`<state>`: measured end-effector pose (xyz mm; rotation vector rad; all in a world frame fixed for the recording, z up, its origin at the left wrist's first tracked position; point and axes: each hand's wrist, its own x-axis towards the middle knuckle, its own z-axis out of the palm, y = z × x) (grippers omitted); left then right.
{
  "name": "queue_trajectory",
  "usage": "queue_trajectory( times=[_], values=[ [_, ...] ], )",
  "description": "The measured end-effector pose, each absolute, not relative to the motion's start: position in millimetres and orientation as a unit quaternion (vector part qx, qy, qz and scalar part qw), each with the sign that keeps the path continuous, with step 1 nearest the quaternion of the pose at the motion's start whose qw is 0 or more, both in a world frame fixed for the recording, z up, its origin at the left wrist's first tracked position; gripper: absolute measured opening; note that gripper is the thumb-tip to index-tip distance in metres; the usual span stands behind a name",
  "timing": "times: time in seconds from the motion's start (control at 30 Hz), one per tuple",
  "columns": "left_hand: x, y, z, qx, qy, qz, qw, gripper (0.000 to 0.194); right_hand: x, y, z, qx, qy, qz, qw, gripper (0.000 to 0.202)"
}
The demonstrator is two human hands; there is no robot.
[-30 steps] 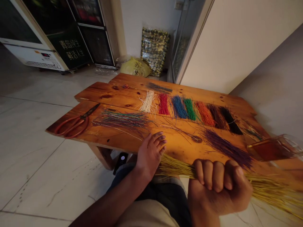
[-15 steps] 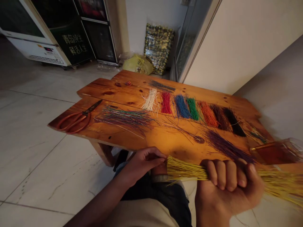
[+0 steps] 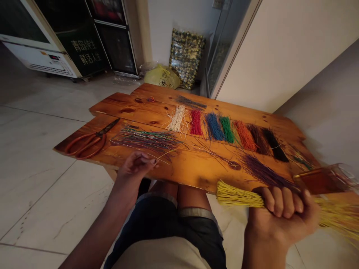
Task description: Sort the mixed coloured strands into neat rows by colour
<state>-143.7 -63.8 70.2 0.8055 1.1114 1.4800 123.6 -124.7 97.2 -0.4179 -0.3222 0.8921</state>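
My right hand (image 3: 286,209) is wrapped round a thick bundle of yellow strands (image 3: 238,196), held sideways over the table's front edge; its cut ends point left and the loose ends fan out on the right. Over the near left part of the table, my left hand (image 3: 138,164) pinches a thin pale yellow strand (image 3: 165,154) between thumb and fingertips. Just beyond that hand lies a loose pile of mixed-colour strands (image 3: 148,137). A purple bundle (image 3: 263,170) rests on the wood behind the yellow one.
Across the wooden table (image 3: 196,168) runs a row of white (image 3: 178,119), red (image 3: 195,122), blue, green, orange, brown and black (image 3: 276,144) bundles. Scissors (image 3: 92,140) lie at the left end. A glass container of amber liquid (image 3: 322,179) stands at the right.
My left hand has moved left, away from the yellow bundle's cut ends, with a single strand in its pinch. My right hand and the bundle have shifted slightly right.
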Motion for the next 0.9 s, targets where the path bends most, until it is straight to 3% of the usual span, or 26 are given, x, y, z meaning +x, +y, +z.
queue_trajectory(
  times=[0.2, 0.4, 0.9],
  values=[
    [-94.8, -86.2, 82.8, 0.426, 0.433, 0.572, 0.551, 0.019, 60.7, -116.4, 91.1, -0.253, -0.119, 0.522, 0.806, 0.032],
    [-82.9, -98.3, 78.8, 0.585, 0.423, 0.451, 0.525, 0.008, 47.3, -114.5, 89.6, -0.26, -0.129, 0.5, 0.816, 0.029],
    [-91.9, -89.4, 66.0, 0.543, 0.449, 0.481, 0.522, 0.009, 63.1, -115.5, 88.4, -0.243, -0.123, 0.506, 0.819, 0.028]
  ],
)
